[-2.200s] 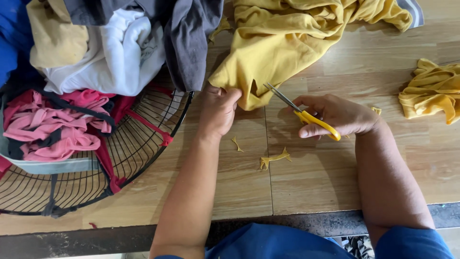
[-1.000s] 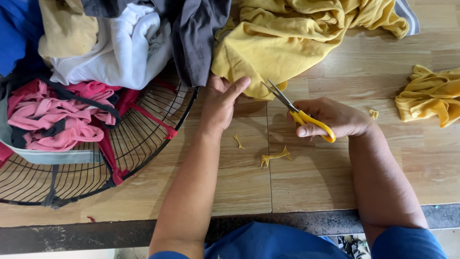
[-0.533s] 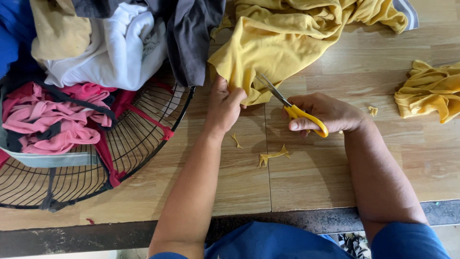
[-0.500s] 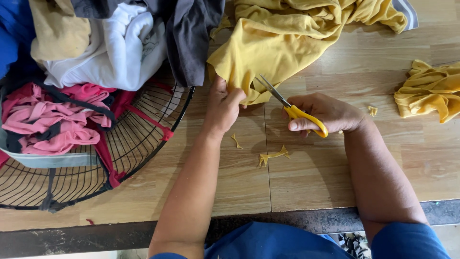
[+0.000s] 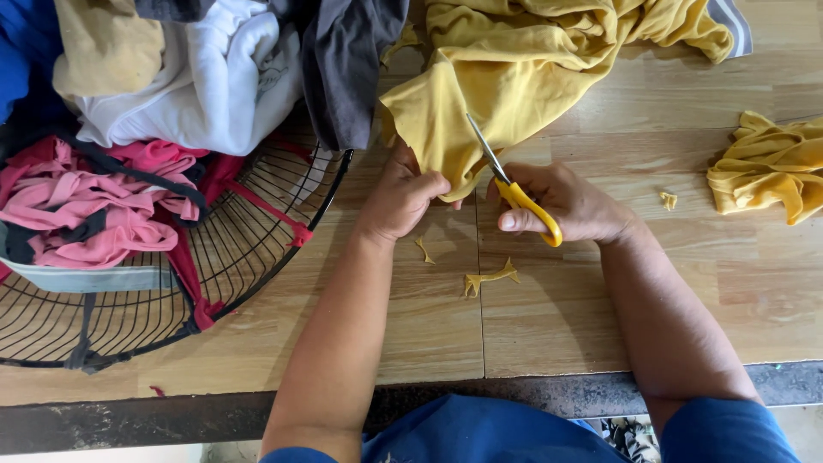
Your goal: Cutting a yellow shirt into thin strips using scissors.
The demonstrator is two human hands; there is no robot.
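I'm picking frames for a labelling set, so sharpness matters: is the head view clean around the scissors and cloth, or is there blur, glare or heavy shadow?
Head view: soft, even light, no glare on the wooden table; the scissors, the yellow cloth and both hands, left hand and right hand, look sharp; only faint shadows lie under the forearms; the wire fan guard is crisp too.

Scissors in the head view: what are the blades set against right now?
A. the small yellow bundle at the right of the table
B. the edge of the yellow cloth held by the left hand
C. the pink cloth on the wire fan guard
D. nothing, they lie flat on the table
B: the right hand holds the yellow-handled scissors with the blades on the yellow cloth pinched by the left hand.
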